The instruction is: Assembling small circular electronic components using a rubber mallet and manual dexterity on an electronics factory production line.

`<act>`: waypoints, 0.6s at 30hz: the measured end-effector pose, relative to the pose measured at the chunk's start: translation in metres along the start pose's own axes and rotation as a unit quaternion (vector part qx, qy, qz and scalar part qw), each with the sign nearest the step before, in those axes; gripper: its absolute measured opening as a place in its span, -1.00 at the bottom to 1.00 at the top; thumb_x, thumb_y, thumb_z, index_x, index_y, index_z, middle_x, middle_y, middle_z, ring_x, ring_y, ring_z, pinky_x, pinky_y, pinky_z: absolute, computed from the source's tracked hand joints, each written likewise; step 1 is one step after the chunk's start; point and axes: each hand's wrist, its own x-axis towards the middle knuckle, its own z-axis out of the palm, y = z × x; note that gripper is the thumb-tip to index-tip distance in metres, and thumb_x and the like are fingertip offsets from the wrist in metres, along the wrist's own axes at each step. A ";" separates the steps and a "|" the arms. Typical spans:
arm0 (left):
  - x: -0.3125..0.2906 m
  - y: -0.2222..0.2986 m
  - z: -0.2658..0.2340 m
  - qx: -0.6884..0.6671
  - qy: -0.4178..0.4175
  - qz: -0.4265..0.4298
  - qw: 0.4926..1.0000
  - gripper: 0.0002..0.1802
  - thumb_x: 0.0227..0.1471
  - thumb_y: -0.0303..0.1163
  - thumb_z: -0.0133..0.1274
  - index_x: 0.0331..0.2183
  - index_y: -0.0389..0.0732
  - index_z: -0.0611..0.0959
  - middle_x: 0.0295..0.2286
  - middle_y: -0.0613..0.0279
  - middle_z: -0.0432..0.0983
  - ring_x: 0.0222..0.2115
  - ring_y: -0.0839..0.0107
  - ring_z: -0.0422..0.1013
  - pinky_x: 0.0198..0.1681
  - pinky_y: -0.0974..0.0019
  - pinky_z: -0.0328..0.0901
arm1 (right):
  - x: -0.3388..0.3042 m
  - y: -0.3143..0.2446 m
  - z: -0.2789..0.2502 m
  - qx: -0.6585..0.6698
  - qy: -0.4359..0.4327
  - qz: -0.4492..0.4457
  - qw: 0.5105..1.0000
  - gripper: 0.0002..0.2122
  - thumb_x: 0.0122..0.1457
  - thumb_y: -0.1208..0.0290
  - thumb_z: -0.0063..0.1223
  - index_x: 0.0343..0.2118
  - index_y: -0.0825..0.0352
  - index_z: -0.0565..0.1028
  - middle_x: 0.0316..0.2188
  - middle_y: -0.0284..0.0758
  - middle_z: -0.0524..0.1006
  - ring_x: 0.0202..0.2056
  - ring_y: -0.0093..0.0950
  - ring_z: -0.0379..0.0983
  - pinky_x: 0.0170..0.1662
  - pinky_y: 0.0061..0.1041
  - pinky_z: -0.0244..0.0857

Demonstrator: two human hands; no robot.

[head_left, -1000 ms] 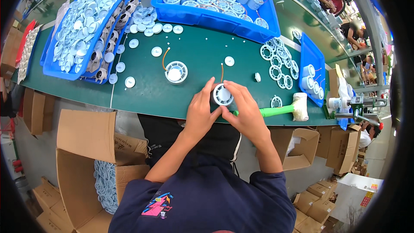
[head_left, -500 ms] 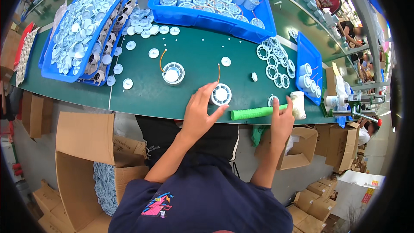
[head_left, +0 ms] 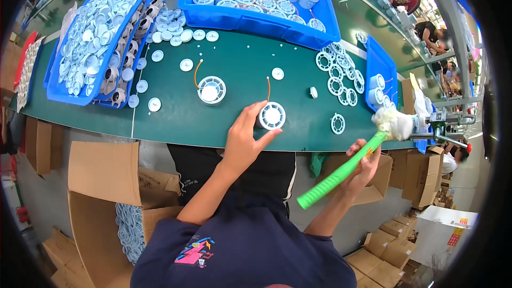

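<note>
My left hand (head_left: 246, 134) has its thumb and fingers around a white round housing (head_left: 272, 116) that stands on the green table, a thin orange wire rising from its far side. In my right hand (head_left: 365, 166) is a mallet (head_left: 341, 174) with a bright green handle, gripped near its head. Its whitish, wrapped-looking head (head_left: 393, 124) points away to the right, above the table's front edge. To the left of my left hand stands a second housing (head_left: 212, 90), with a small white disc cap in its middle and an orange wire.
Loose disc caps (head_left: 154, 104) lie about the green table (head_left: 176, 122). White slotted rings (head_left: 337, 124) sit on the right. A blue bin (head_left: 261, 28) of wired housings stands behind, a blue tray (head_left: 96, 94) of caps at left, and a vise (head_left: 438, 128) at the right edge.
My right hand has taken hold of the mallet and lifted it off the table. The handle has swung toward me and the head to the right. My left hand stays at the housing.
</note>
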 end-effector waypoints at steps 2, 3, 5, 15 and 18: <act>0.001 -0.004 0.000 0.012 0.009 0.012 1.000 -0.30 -0.03 -0.30 0.41 0.10 -0.29 0.49 -0.02 -0.08 0.55 -0.04 -0.06 0.52 0.01 0.05 0.43 | 0.003 -0.018 0.027 0.000 -0.023 0.027 0.999 -0.43 0.19 0.46 0.06 0.28 0.37 0.22 -0.34 -0.26 0.40 -0.46 -0.45 0.40 -0.41 -0.51 0.37; 0.000 -0.008 0.001 0.020 0.016 0.021 0.999 -0.26 -0.05 -0.36 0.43 0.13 -0.29 0.48 -0.02 -0.06 0.56 -0.03 0.02 0.54 0.03 0.14 0.43 | 0.010 -0.016 0.030 -0.059 -0.022 0.043 0.997 -0.52 0.24 0.48 0.06 0.22 0.37 0.26 -0.39 -0.31 0.39 -0.51 -0.52 0.36 -0.48 -0.55 0.31; -0.001 -0.009 0.003 0.025 0.024 0.027 0.999 -0.26 -0.05 -0.35 0.43 0.14 -0.30 0.48 -0.02 -0.07 0.56 -0.04 0.00 0.54 0.03 0.12 0.44 | 0.015 -0.016 0.047 -0.126 -0.066 0.060 0.988 -0.80 0.34 0.54 0.05 -0.01 0.34 0.42 -0.53 -0.49 0.35 -0.61 -0.72 0.26 -0.62 -0.68 0.11; -0.007 -0.008 0.010 0.055 0.051 0.036 0.997 -0.23 -0.06 -0.29 0.44 0.14 -0.32 0.50 -0.01 -0.07 0.56 -0.03 -0.05 0.53 0.04 0.05 0.42 | 0.030 -0.003 0.072 -0.494 -0.362 0.029 0.790 -0.78 0.14 0.51 0.14 -0.18 0.49 0.48 -0.40 0.03 0.59 -0.36 0.03 0.54 -0.27 -0.21 0.38; -0.004 -0.011 0.001 0.077 0.032 0.045 0.995 -0.17 -0.08 -0.33 0.44 0.19 -0.32 0.44 0.01 -0.04 0.56 0.02 -0.03 0.49 0.08 0.05 0.38 | 0.012 0.002 0.055 -0.514 -0.349 -0.007 0.784 -0.73 0.12 0.54 0.13 -0.10 0.50 0.51 -0.37 0.07 0.59 -0.30 0.05 0.56 -0.20 -0.21 0.41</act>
